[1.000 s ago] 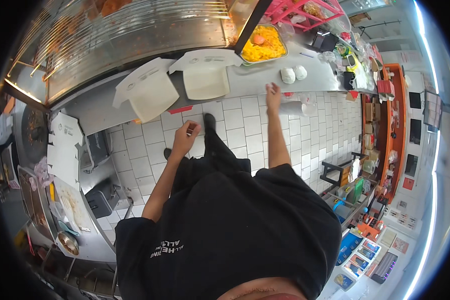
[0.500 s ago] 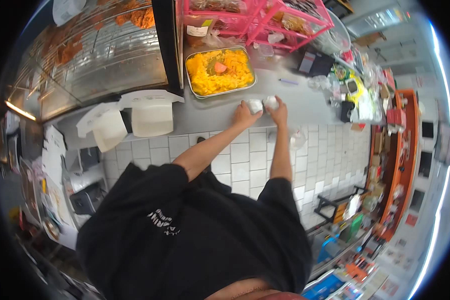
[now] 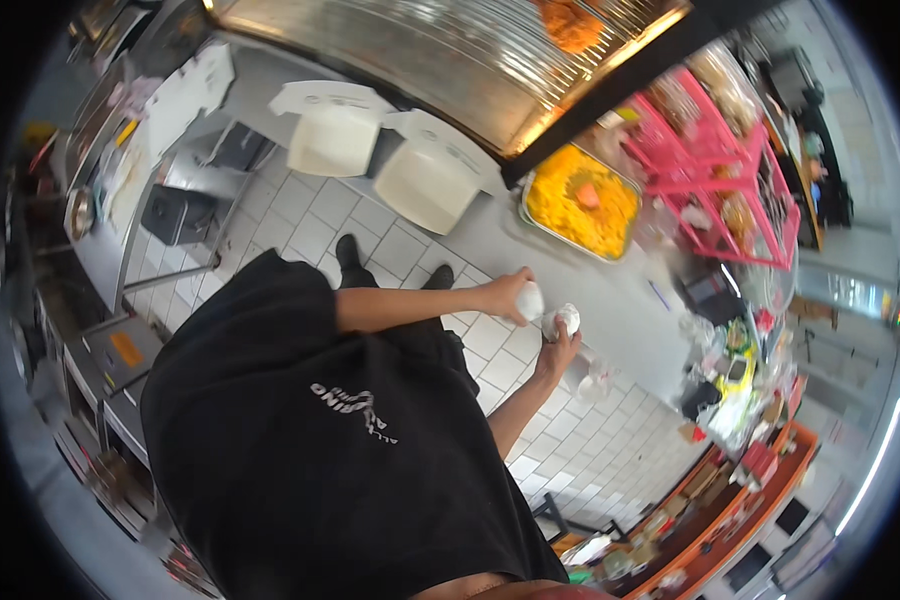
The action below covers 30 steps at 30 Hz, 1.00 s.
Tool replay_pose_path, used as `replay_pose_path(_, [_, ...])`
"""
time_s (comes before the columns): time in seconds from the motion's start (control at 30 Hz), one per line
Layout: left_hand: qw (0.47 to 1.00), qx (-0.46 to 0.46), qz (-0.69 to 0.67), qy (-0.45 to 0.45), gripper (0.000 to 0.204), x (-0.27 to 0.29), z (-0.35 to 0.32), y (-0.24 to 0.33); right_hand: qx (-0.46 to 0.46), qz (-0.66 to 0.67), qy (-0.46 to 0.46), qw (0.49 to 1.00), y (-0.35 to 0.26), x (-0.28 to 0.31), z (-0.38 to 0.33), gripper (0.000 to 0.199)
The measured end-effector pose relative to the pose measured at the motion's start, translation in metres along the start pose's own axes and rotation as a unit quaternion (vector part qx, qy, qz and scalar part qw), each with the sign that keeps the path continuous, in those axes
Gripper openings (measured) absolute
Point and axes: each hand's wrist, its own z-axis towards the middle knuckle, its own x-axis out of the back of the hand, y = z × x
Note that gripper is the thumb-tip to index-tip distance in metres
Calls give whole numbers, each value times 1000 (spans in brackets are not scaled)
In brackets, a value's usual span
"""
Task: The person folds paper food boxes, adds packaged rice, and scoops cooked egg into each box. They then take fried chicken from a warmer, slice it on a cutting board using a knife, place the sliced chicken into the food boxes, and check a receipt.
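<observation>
My left hand [image 3: 508,297] is closed around a small white rounded bundle [image 3: 530,301]. My right hand [image 3: 558,352] grips a second white bundle [image 3: 562,319], lighter on top and greyer below. The two bundles are close together, at the near edge of the steel counter [image 3: 625,315]; what they contain cannot be made out. Beyond my hands sits a metal tray of chunky yellow food [image 3: 610,215] with an orange-pink piece [image 3: 587,196] in its middle. Two white takeaway boxes, one [image 3: 335,140] farther left and one [image 3: 425,185] nearer, have their lids raised.
A lit display case [image 3: 450,55] with fried food on a wire rack stands behind the boxes. Pink baskets [image 3: 710,180] of packets are right of the tray. A purple pen [image 3: 660,294] and piled plastic bags [image 3: 735,380] lie farther along the counter. White floor tiles [image 3: 610,430] show below.
My view has turned, so the counter now slants down to the right. Both hands still hold the white bundles; my right hand is now lower than my left in the picture.
</observation>
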Motion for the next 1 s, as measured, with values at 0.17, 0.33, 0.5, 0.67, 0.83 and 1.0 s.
replay_pose_path(0.17, [973,9,-98,207,70,207,-146,2,39,-81,-257,962,-1,-153,-66,55])
replay_pose_path(0.33, [895,83,6,439,67,359,-166,-29,145,-224,-212,940,64,-311,-73,63])
replay_pose_path(0.5, [899,152,263,316,72,383,-142,-69,351,-594,-45,722,111,-363,-80,66])
replay_pose_path(0.67, [737,-43,512,440,97,377,-153,-60,409,-350,-84,839,58,-319,-82,33])
replay_pose_path(0.83, [769,153,326,529,91,369,-133,-58,554,-296,195,753,-33,-217,-14,25])
replay_pose_path(1.0, [826,98,358,424,79,367,-109,-69,415,-524,107,736,-97,-155,116,18])
